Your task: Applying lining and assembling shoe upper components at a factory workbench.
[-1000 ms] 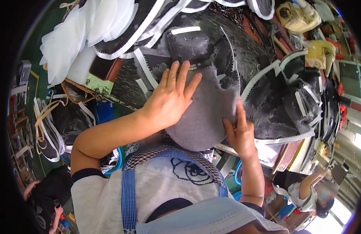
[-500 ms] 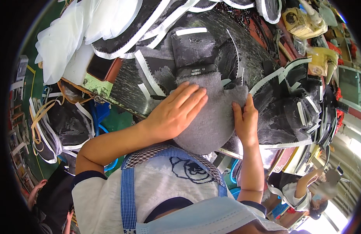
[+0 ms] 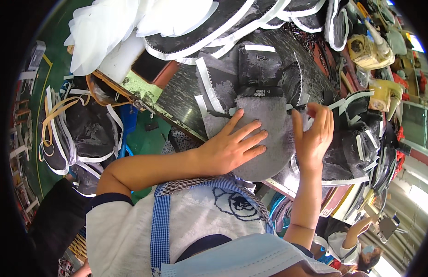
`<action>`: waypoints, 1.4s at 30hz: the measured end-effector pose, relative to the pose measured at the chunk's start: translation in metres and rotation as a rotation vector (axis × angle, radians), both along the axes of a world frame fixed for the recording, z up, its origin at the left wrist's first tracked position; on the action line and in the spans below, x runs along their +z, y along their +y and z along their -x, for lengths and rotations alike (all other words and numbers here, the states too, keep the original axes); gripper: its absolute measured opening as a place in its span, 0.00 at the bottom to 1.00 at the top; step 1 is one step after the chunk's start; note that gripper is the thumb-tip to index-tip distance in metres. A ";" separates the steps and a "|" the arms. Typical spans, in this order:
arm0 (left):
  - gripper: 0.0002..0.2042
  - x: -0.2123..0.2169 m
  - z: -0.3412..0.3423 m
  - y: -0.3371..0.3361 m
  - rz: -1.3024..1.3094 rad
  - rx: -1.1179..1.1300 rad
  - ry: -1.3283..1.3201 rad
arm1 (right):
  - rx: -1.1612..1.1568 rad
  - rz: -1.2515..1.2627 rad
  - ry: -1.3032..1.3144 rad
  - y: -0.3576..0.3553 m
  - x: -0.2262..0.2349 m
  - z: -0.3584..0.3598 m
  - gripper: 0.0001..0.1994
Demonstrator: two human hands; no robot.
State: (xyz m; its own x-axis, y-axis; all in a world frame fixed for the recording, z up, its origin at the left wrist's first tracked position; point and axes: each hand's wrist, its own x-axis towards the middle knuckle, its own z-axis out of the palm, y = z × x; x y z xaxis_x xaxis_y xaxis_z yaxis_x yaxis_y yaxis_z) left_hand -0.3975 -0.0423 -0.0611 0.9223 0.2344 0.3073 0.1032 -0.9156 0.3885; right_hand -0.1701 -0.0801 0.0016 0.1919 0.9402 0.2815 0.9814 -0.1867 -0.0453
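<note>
A grey felt shoe-upper piece (image 3: 264, 161) with a rounded near end lies on a stitched black-and-grey upper (image 3: 260, 64). A small black label (image 3: 259, 92) with pale print shows at the felt's far end. My left hand (image 3: 237, 145) rests flat on the felt with its fingers spread. At the felt's right edge, my right hand (image 3: 315, 134) is raised with its fingers bent. Its thumb and fingertips stand apart beside a pale side tab, and a whitish bit shows between them. No firm grip is visible there.
More white-edged black uppers (image 3: 352, 157) lie to the right. White sheet pieces (image 3: 103, 32) are piled at the far left, above a dark phone-like object (image 3: 151, 67). Uppers with tan straps (image 3: 84, 129) hang at left. Yellowish blocks (image 3: 368, 51) stand far right. A co-worker (image 3: 348, 240) is at lower right.
My right hand has lifted off the felt's right edge, its fingers bending. My left hand stays on the felt, fingers more spread. The whole view has shifted, with the bench appearing further right.
</note>
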 end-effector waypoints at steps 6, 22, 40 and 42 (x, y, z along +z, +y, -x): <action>0.25 0.011 0.004 0.037 0.539 0.207 -0.442 | 0.017 0.006 1.007 0.036 -0.026 0.023 0.17; 0.08 0.043 0.012 0.038 1.085 0.334 -0.576 | 0.101 -0.243 1.206 -0.030 0.009 0.053 0.09; 0.21 0.026 0.040 0.066 0.845 0.303 -0.201 | -1.318 -0.950 0.755 -0.608 -0.103 0.028 0.15; 0.20 0.028 0.035 0.054 0.873 0.306 -0.217 | -1.246 -0.177 0.225 -0.694 -0.182 0.107 0.22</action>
State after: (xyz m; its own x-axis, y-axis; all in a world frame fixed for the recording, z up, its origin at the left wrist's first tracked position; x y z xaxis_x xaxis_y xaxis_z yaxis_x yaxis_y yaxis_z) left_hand -0.4323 0.0120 -0.0332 0.7264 0.6841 0.0664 0.1357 -0.2375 0.9619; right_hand -0.2772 -0.7741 -0.1809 0.9721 0.0440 0.2303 0.1151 -0.9452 -0.3054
